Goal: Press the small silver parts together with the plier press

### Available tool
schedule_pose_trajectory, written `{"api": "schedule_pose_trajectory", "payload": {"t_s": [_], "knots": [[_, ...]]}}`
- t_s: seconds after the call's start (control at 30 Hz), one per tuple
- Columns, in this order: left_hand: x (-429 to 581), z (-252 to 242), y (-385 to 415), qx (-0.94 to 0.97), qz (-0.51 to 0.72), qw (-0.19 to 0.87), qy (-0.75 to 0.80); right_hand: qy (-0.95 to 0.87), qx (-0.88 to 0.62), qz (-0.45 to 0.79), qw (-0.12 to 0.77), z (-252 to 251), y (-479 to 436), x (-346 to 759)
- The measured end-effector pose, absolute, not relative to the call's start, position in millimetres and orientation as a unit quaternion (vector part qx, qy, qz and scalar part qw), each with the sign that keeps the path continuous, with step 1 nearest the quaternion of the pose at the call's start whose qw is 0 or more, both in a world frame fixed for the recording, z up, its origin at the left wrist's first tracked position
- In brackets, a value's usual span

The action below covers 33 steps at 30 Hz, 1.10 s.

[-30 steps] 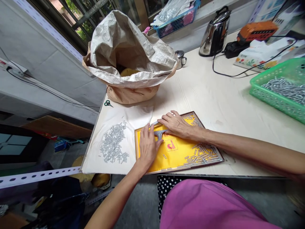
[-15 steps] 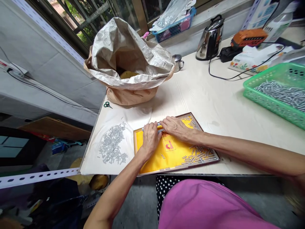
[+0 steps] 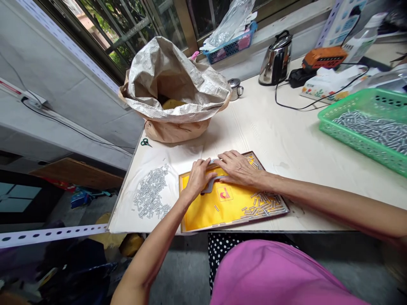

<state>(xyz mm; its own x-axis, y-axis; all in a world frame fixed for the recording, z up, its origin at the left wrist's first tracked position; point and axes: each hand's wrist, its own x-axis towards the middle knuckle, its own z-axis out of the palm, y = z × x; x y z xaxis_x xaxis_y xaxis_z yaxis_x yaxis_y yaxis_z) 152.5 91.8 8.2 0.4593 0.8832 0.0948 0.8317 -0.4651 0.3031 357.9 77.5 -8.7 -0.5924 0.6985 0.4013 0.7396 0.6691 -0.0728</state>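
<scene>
A yellow tray with a brown frame [image 3: 210, 212] lies at the table's near edge, with several small metal pins [image 3: 265, 205] loose at its right side. My left hand [image 3: 199, 178] is curled over the tray's far left part and grips a grey T-shaped metal tool [image 3: 208, 186]. My right hand [image 3: 237, 167] lies beside it at the tray's far edge, fingers stretched flat over the tool's top bar.
A pile of metal pins [image 3: 151, 195] lies on white cloth left of the tray. A big paper sack [image 3: 174, 93] stands behind, with small scissors [image 3: 145, 142] beside it. A green basket of pins [image 3: 369, 125], a kettle [image 3: 275, 59] and cables sit at the right.
The view has shifted a little. My left hand curled from flat into a grip on the grey tool, whose stem now shows below the fingers. My right hand stayed at the tray's far edge.
</scene>
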Motion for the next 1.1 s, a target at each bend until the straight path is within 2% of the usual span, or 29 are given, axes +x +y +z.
{"api": "schedule_pose_trajectory", "payload": {"t_s": [0.23,0.37,0.5,0.67,0.9,1.1], "knots": [[161.3,10.0,108.0,0.801,0.112,0.063,0.585,-0.914,-0.364,-0.063,0.166,-27.8,62.8,342.9],[164.0,10.6,105.4,0.785,0.122,0.046,0.605,-0.906,-0.370,-0.049,0.199,-31.2,52.2,342.9],[124.0,19.8,102.2,0.751,0.141,0.004,0.645,-0.891,-0.393,-0.030,0.224,-27.6,54.5,360.5],[37.3,16.0,103.3,0.654,0.039,-0.044,0.755,-0.890,-0.393,0.012,0.232,-34.4,60.5,380.1],[2.4,-3.1,116.0,0.704,-0.086,-0.058,0.702,-0.916,-0.337,0.042,0.212,-43.7,62.0,367.8],[-9.5,-7.0,130.0,0.733,-0.099,-0.055,0.671,-0.902,-0.377,0.067,0.199,-49.7,70.5,361.3]]}}
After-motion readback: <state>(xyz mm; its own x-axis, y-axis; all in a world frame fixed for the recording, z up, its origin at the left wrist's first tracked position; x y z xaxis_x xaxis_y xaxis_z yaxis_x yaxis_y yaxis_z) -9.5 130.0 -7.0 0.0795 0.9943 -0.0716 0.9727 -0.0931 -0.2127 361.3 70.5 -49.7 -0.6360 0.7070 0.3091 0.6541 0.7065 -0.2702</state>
